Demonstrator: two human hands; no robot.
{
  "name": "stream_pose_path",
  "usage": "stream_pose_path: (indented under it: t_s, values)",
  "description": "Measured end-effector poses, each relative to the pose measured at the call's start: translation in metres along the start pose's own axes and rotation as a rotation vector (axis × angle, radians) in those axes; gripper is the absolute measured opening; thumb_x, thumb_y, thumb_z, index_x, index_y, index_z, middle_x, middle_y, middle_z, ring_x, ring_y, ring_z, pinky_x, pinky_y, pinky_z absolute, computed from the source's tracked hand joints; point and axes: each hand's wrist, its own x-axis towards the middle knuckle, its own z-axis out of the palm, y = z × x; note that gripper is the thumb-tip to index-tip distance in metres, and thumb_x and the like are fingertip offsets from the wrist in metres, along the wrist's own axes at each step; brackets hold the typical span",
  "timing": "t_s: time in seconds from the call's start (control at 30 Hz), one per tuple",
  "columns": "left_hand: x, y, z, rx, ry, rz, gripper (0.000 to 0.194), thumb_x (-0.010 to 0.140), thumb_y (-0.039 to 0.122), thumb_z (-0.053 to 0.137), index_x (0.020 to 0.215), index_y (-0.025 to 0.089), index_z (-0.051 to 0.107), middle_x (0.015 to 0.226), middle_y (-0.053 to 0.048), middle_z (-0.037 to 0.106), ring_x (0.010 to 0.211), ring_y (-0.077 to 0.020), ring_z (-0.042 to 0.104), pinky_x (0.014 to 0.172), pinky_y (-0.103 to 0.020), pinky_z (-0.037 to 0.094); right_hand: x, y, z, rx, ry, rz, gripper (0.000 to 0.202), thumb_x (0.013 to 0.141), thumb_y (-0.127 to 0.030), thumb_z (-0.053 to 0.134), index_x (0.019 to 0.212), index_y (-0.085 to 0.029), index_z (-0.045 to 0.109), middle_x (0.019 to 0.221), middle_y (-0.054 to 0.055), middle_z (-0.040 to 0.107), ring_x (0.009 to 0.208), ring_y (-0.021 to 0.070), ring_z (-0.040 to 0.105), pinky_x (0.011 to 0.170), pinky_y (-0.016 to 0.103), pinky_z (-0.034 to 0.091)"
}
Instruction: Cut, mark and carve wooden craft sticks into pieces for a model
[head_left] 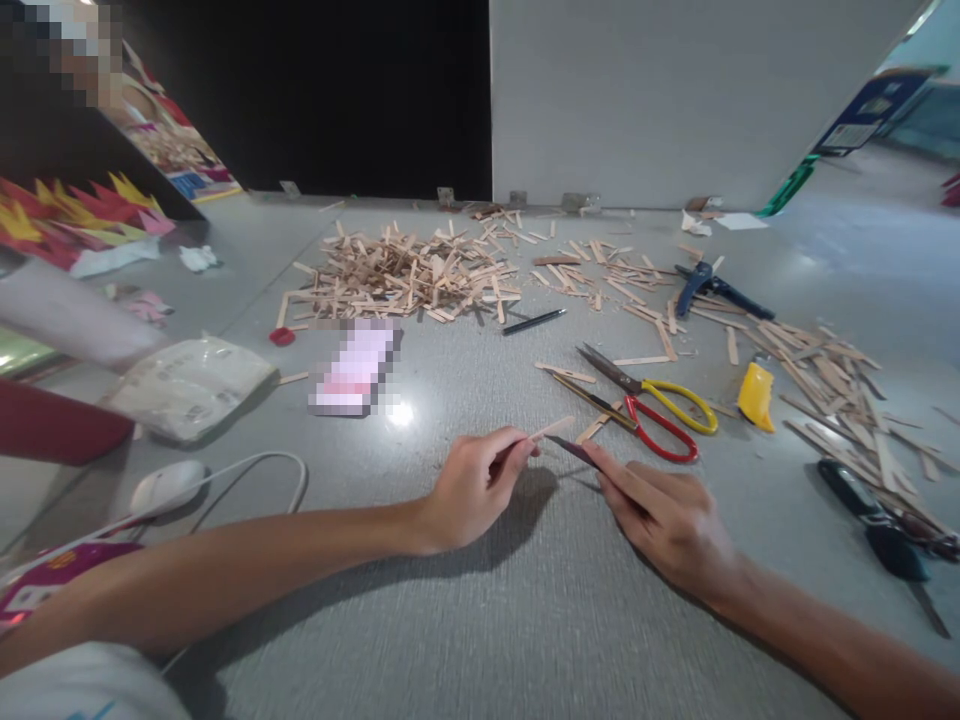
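My left hand [474,488] is closed, pinching a small pale wooden craft stick [556,428] between thumb and fingertips. My right hand [664,515] is closed on a thin, dark, flat strip [571,449] that narrows to a point; its exact kind is not clear. The strip's tip is at or very near the stick; I cannot tell whether they touch. Just beyond my right hand lie scissors [641,386] with one yellow and one red handle, partly open. A brown pointed tool [592,398] rests against them, and another craft stick [600,422] lies alongside.
A heap of wooden sticks [405,270] lies at the back; more sticks [874,430] are on the right. Around them are a dark pen [534,321], blue-handled cutters [724,290], a yellow cutter [756,393], keys [874,520], a phone [356,370] and a plastic packet [196,385].
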Motion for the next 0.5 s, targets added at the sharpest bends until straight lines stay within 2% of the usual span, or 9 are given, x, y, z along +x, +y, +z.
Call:
stream_pose_path:
  t_s: [0.17,0.27,0.37,0.5]
  values:
    - [0.0002,-0.0018,-0.0008,0.033,-0.05,0.018,0.049,0.114,0.041,0.042,0.081,0.015,0.068,0.06,0.001,0.06,0.048,-0.0088,0.045,0.049,-0.02,0.032,-0.0004,0.0017,-0.0017,-0.07,-0.052,-0.058,0.054,0.112,-0.015,0.046,0.166,-0.014,0.045,0.067,-0.003,0.066,0.048,0.011,0.057,0.049,0.021,0.048]
    - [0.0011,-0.0022,-0.0012,0.031,-0.071,0.005,0.05,0.113,0.04,0.042,0.078,0.015,0.067,0.059,0.001,0.059,0.049,-0.009,0.045,0.049,-0.02,0.032,0.0001,0.0038,-0.0012,-0.022,-0.056,-0.054,0.049,0.112,-0.016,0.044,0.161,-0.014,0.053,0.066,-0.002,0.068,0.048,0.0108,0.058,0.049,0.02,0.048]
    - [0.0021,-0.0016,-0.0019,-0.04,-0.068,-0.011,0.049,0.113,0.042,0.044,0.083,0.014,0.071,0.059,0.002,0.057,0.048,-0.0086,0.042,0.048,-0.02,0.029,0.0029,0.0046,-0.001,0.125,-0.027,0.017,0.042,0.111,-0.015,0.047,0.149,-0.014,0.066,0.068,0.0,0.074,0.05,0.0112,0.063,0.053,0.02,0.054]
    - [0.0033,0.0009,-0.0042,-0.186,-0.106,-0.095,0.053,0.113,0.05,0.042,0.091,0.014,0.074,0.055,0.006,0.047,0.045,-0.0086,0.034,0.044,-0.021,0.023,0.0076,0.0026,-0.003,0.306,-0.027,0.172,0.038,0.107,-0.014,0.052,0.137,-0.016,0.076,0.083,0.005,0.084,0.054,0.0127,0.071,0.058,0.021,0.061]
